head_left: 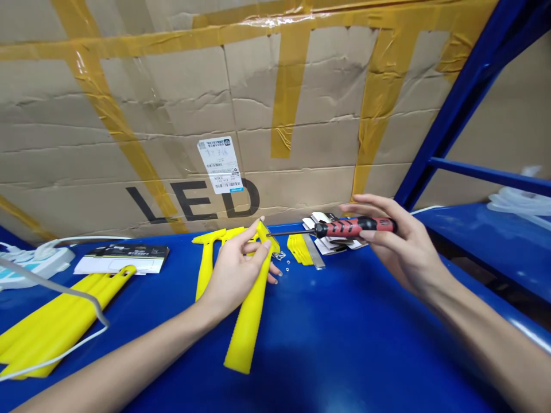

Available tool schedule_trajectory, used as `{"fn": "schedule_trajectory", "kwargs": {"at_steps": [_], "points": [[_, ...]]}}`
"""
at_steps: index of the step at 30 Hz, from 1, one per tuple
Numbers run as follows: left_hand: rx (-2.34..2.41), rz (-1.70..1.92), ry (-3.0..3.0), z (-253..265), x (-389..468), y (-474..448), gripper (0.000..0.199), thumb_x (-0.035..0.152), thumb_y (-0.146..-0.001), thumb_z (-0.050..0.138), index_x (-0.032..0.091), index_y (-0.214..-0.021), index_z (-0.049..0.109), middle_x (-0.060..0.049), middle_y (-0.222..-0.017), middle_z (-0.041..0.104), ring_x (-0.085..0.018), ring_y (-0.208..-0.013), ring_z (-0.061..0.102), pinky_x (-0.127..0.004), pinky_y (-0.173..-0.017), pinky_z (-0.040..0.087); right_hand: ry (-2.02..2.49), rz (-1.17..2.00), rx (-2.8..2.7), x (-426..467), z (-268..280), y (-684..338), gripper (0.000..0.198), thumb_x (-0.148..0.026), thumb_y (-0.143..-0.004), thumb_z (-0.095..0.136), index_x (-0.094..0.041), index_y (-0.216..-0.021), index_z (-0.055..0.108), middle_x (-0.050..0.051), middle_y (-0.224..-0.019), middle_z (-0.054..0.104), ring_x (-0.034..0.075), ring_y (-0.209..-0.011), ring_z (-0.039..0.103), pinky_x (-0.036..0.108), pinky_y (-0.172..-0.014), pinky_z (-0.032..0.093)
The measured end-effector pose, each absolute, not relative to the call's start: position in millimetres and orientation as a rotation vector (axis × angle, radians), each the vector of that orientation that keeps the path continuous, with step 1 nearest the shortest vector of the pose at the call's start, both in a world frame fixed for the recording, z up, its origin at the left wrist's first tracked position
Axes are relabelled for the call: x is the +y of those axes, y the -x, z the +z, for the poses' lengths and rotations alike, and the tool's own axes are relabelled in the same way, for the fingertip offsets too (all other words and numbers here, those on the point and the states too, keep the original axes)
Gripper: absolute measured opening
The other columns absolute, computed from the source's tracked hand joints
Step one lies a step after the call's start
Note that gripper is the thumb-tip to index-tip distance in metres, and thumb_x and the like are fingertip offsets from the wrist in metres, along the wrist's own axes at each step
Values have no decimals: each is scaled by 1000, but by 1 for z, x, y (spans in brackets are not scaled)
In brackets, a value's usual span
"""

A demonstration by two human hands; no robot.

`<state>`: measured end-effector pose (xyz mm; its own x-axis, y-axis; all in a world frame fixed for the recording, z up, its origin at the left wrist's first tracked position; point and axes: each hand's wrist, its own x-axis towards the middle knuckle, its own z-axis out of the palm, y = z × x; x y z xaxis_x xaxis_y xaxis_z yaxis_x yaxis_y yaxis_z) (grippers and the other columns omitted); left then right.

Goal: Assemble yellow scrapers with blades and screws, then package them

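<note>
My left hand [235, 267] is closed round the head end of a yellow plastic scraper [245, 330], whose long handle slants down toward me. In my right hand [407, 244], a red and black screwdriver [344, 228] lies nearly level between thumb and fingers. Its thin shaft points left, and the tip meets the scraper's head; the exact contact is too small to make out. Small metal nuts or screws [279, 256] lie just behind the scraper. Beside them are several yellow plastic pieces [299, 249] and a flat metal blade [315, 252].
More yellow scrapers [206, 261] lie behind my left hand. Several yellow handles [64, 321] are stacked at left, near a printed packet [123, 259], a power strip [38, 269] and white cables. A large taped carton [181, 115] walls the back; a blue post [451, 109] rises at right.
</note>
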<state>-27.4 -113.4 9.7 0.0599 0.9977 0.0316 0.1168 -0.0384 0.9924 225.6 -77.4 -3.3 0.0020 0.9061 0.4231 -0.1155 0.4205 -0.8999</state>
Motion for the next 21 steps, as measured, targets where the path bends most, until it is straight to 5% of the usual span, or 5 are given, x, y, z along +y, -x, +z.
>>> {"fn": "schedule_trajectory", "kwargs": {"at_steps": [4, 8, 11, 15, 21], "points": [[1228, 1130, -1344, 14, -115, 29, 71, 30, -93, 62, 9, -154, 33, -1, -66, 71, -13, -50, 66, -21, -48, 54, 878, 975, -1311, -76, -5, -224, 32, -42, -85, 69, -24, -112, 70, 5, -90, 75, 10, -43, 53, 24, -39, 40], [1205, 1142, -1351, 10, -115, 29, 74, 30, -93, 62, 9, -156, 30, -2, -66, 70, -14, -51, 67, -22, -49, 56, 775, 964, -1278, -76, -6, -225, 49, -32, -73, 80, -32, -120, 64, 4, -109, 74, 18, -72, 68, 29, -55, 52], [1174, 1141, -1366, 4, -114, 28, 76, 28, -94, 60, 12, -159, 24, 0, -63, 69, -15, -51, 67, -26, -53, 59, 839, 955, -1304, -76, -6, -225, 32, -41, -86, 70, -30, -115, 66, 4, -95, 75, 12, -48, 56, 26, -41, 42], [1167, 1144, -1369, 1, -113, 28, 76, 26, -95, 59, 11, -159, 21, 1, -59, 67, -15, -50, 66, -27, -52, 59, 760, 972, -1254, -78, -4, -223, 46, -33, -72, 84, -32, -115, 66, 4, -103, 75, 18, -71, 67, 28, -54, 52], [1173, 1158, -1372, 0, -111, 31, 64, 28, -93, 62, 15, -150, 38, 2, -63, 66, -14, -49, 64, -25, -48, 57, 791, 909, -1296, -77, -6, -223, 26, -33, -77, 80, -27, -101, 71, 4, -98, 74, 14, -64, 64, 25, -49, 47]]}}
